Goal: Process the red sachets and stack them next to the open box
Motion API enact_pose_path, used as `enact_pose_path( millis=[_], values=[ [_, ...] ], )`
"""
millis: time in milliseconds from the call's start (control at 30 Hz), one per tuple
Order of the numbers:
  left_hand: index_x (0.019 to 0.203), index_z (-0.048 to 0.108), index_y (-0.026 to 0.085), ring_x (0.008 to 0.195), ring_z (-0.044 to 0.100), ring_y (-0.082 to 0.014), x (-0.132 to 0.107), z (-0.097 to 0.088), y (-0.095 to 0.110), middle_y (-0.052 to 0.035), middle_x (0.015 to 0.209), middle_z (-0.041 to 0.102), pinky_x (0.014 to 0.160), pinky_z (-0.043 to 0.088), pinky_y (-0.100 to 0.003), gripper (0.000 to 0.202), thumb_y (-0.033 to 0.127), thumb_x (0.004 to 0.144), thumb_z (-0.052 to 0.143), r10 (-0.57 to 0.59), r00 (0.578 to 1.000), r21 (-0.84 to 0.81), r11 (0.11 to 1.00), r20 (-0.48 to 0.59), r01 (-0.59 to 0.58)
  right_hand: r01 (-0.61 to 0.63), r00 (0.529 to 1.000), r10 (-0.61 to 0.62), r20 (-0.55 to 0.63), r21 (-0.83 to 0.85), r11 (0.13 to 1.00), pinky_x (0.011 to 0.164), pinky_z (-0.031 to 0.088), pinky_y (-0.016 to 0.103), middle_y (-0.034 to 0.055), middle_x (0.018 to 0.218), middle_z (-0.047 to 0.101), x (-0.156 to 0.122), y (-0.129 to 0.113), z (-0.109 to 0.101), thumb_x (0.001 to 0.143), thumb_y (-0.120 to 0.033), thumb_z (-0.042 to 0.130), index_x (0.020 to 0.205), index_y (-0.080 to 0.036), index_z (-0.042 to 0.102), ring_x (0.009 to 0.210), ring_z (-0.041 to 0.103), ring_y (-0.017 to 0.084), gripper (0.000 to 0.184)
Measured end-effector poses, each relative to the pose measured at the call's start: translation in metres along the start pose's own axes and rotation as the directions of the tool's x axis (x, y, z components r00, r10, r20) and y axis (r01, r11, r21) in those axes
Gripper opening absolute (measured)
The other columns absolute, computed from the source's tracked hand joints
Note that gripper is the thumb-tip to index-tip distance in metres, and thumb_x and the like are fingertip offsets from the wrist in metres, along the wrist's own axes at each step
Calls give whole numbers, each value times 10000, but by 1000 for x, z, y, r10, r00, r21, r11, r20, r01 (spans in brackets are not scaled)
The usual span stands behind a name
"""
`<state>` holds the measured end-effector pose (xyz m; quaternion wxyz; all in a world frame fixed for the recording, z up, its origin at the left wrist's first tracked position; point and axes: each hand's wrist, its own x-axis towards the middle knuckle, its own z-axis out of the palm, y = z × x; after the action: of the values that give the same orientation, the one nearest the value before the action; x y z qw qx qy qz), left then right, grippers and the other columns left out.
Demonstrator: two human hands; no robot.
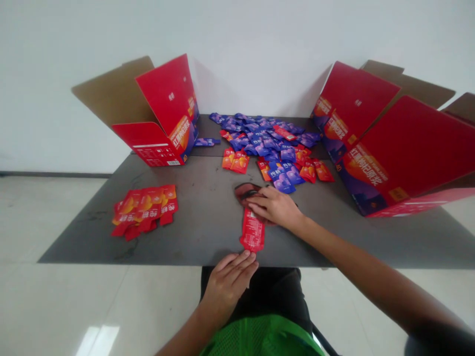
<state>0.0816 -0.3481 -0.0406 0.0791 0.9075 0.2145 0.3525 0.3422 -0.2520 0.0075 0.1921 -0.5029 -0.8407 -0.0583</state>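
A red spout pouch (253, 232) lies back side up near the table's front edge, with white print showing. The fingers of my left hand (232, 277) are together and pinch its near, narrow end at the edge. My right hand (276, 205) is closed on a dark brown cloth (245, 190) and presses it onto the pouch's far end, which is hidden under hand and cloth. To the left, several red-orange pouches (146, 207) lie in an overlapping row. Beyond my hands is a loose pile of purple pouches (260, 138) with some red ones mixed in.
An open red carton (159, 133) stands at the back left of the grey table (200, 212). More open red cartons (401, 153) stand along the right side. Behind the table rises a white wall (252, 59).
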Motion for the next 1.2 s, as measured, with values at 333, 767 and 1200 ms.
enact_pose_path(
  millis=[333, 767, 1200],
  values=[
    [1217, 704, 148, 1123, 739, -190, 0, 3, -1, -72, 1187, 779, 1047, 547, -354, 316, 140, 1082, 418, -22, 999, -25, 999, -26, 22, 178, 983, -168, -69, 164, 970, 772, 523, 288, 31, 981, 698, -30, -67, -27, 1036, -399, 559, 1205, -291, 754, 895, 636, 164, 280],
    [1223, 699, 147, 1195, 710, -196, 2, 2, 0, -77, 1251, 756, 1040, 558, -349, 312, 142, 1086, 419, -30, 999, -36, 999, -18, 29, 26, 996, -27, -89, -12, 1000, 788, 498, 325, 63, 977, 689, 6, -16, -27, 1037, -407, 547, 1183, -280, 771, 895, 608, 192, 296],
    [1222, 696, 150, 1201, 707, -197, 2, 0, -1, -71, 1260, 752, 1030, 559, -354, 298, 136, 1087, 431, -31, 999, -31, 999, 14, 31, 30, 1000, -30, 8, -6, 1000, 754, 496, 304, 61, 976, 691, 16, 10, -3, 1023, -408, 575, 1147, -289, 789, 912, 614, 188, 274]
  ],
)
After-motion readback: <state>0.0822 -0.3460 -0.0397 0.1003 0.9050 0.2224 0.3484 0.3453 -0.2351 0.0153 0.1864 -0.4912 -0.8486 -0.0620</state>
